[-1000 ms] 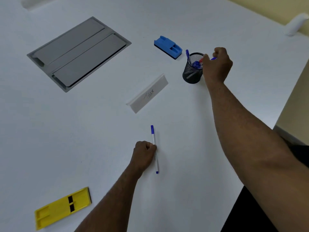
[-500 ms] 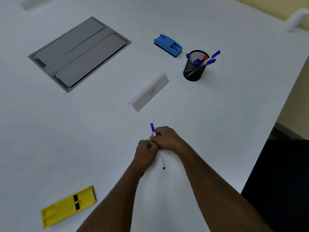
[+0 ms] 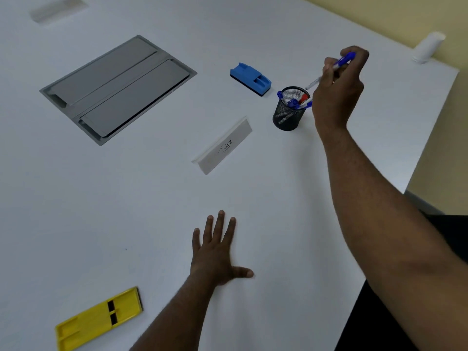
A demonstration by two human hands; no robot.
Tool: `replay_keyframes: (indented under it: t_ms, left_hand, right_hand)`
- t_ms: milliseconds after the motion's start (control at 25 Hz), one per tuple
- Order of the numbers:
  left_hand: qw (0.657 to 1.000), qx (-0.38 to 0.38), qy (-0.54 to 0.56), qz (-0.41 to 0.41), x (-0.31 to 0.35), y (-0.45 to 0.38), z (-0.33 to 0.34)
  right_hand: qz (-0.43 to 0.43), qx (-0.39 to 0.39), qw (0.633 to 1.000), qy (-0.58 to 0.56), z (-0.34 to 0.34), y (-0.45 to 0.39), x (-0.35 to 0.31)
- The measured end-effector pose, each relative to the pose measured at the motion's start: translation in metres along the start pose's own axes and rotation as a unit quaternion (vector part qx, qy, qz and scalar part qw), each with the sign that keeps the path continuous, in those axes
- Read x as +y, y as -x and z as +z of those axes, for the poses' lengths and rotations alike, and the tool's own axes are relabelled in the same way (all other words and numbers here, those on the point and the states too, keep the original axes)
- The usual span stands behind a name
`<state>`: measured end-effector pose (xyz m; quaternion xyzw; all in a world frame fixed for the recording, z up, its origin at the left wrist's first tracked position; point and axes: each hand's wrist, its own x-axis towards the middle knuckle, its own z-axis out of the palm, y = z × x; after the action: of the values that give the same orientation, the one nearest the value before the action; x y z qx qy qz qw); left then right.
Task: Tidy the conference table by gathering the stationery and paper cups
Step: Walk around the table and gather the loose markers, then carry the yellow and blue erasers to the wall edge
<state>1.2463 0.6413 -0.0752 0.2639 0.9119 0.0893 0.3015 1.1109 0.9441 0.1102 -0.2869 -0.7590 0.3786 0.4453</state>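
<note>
My right hand (image 3: 338, 89) is shut on a blue-capped pen (image 3: 340, 62), held tilted just above and to the right of the black mesh pen holder (image 3: 288, 115). The holder stands upright with several blue and red pens inside. My left hand (image 3: 217, 252) lies flat on the white table (image 3: 126, 211) with fingers spread and nothing under it. A white paper cup (image 3: 428, 48) stands upside down at the far right corner.
A blue eraser (image 3: 250, 78) lies left of the holder. A white name card (image 3: 224, 146) marked TIGER stands mid-table. A yellow eraser (image 3: 98, 319) lies near left. A grey cable hatch (image 3: 117, 87) sits flush at left. The table edge runs along the right.
My right hand took the pen from the left hand near the table's front and carried it up to the mesh holder. The left hand let go and flattened on the table.
</note>
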Motion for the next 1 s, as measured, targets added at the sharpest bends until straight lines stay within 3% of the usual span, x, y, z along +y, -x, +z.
replay_keyframes:
  t_ms: [240,440,560,640,720,800,920,1000]
  left_hand:
    - [1.0,-0.018,0.003,0.001,-0.001,-0.002,0.0]
    - [1.0,-0.015,0.003,0.006,-0.003,-0.004,0.001]
    - [1.0,-0.023,-0.007,0.014,-0.002,-0.005,0.002]
    - [1.0,-0.012,-0.009,0.022,-0.001,-0.004,0.001]
    - [0.999,0.018,-0.018,0.038,-0.005,0.006,0.002]
    - [0.996,0.055,-0.026,0.06,-0.018,0.031,0.013]
    - [0.992,0.1,-0.044,0.06,-0.045,0.101,0.051]
    - [0.99,0.13,-0.042,0.036,-0.063,0.153,0.081]
  right_hand:
    - [0.023,-0.068,0.992,0.099,0.024,-0.018,0.031]
    - [0.059,-0.101,0.987,0.109,0.022,-0.012,0.035]
    - [0.007,-0.049,0.99,0.131,0.015,0.018,0.025]
    - [-0.047,-0.058,0.991,0.11,0.014,0.064,0.014]
    - [-0.076,-0.148,0.983,0.071,0.014,0.124,0.001]
    - [-0.113,-0.279,0.952,0.051,0.013,0.188,-0.009]
    - [-0.139,-0.47,0.871,0.046,0.009,0.274,-0.025]
    - [-0.145,-0.587,0.793,0.076,0.006,0.325,-0.035]
